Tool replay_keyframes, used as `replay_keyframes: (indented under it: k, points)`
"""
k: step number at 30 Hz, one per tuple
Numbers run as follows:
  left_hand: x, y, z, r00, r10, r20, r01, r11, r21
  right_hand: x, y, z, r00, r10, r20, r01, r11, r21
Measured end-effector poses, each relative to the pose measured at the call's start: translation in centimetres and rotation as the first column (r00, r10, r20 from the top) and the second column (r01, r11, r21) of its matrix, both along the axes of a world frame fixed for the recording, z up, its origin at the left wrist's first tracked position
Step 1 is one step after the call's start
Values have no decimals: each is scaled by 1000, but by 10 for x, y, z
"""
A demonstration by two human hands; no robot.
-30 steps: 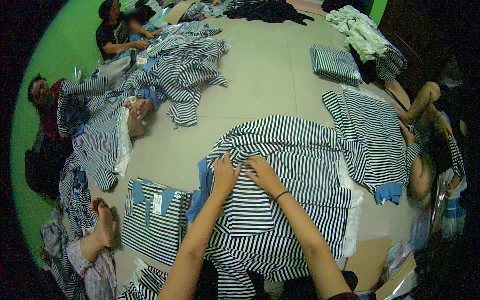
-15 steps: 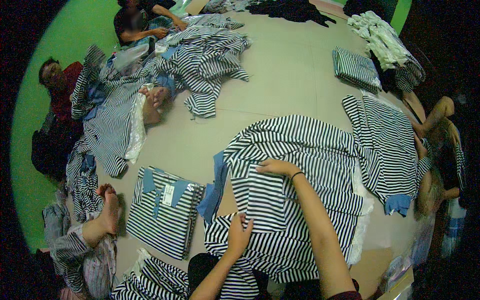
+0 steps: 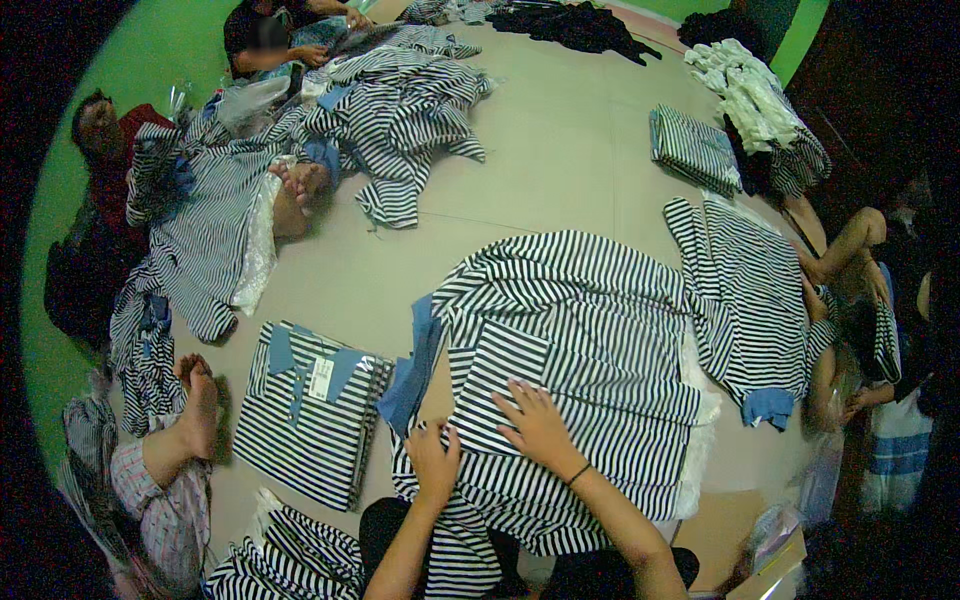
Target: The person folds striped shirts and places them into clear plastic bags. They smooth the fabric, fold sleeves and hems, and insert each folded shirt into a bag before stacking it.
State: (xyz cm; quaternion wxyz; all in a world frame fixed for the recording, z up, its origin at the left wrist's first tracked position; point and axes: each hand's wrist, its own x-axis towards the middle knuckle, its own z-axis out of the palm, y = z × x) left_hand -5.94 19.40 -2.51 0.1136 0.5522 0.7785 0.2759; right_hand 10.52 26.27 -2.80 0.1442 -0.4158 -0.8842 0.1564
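A black-and-white striped shirt [image 3: 600,300] with a blue collar [image 3: 408,370] lies spread in front of me, its collar toward the left. On it rests a flat, folded striped flap [image 3: 500,365] with straight edges. My right hand [image 3: 535,420], a dark band at its wrist, presses flat on the flap's lower right part with fingers spread. At the flap's lower left corner, my left hand [image 3: 432,465] rests on the cloth, fingers slightly bent and thumb apart. White lining or paper [image 3: 697,440] shows along the shirt's right edge.
Left of the shirt sits a stack of folded striped shirts [image 3: 310,420] with a tag on top. Another folded stack [image 3: 695,148] lies at the far right, near white cloth [image 3: 745,95]. Co-workers sit around, among them a person's bare foot [image 3: 198,410] and heaped striped shirts [image 3: 410,120].
My right hand has moved from the flap's upper edge down onto its lower part, fingers now spread. My left hand has shifted left and down to the corner. The whole view has shifted slightly.
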Motion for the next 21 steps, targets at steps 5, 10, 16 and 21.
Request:
replay_keyframes:
  k: [5,10,16,21]
  points:
    - [25,0,-19,961,-243,-129,252,965,65,-3,-3,-23,996,-18,92,14,999,49]
    - [39,4,-22,870,-468,-156,454,883,-117,35,3,-29,988,-92,-122,90,996,-25]
    - [95,-7,-11,768,-640,-37,636,768,-81,192,19,-30,758,-651,-39,650,748,134]
    - [202,-47,-46,42,-989,144,999,46,28,296,10,-28,843,-538,-11,538,843,7]
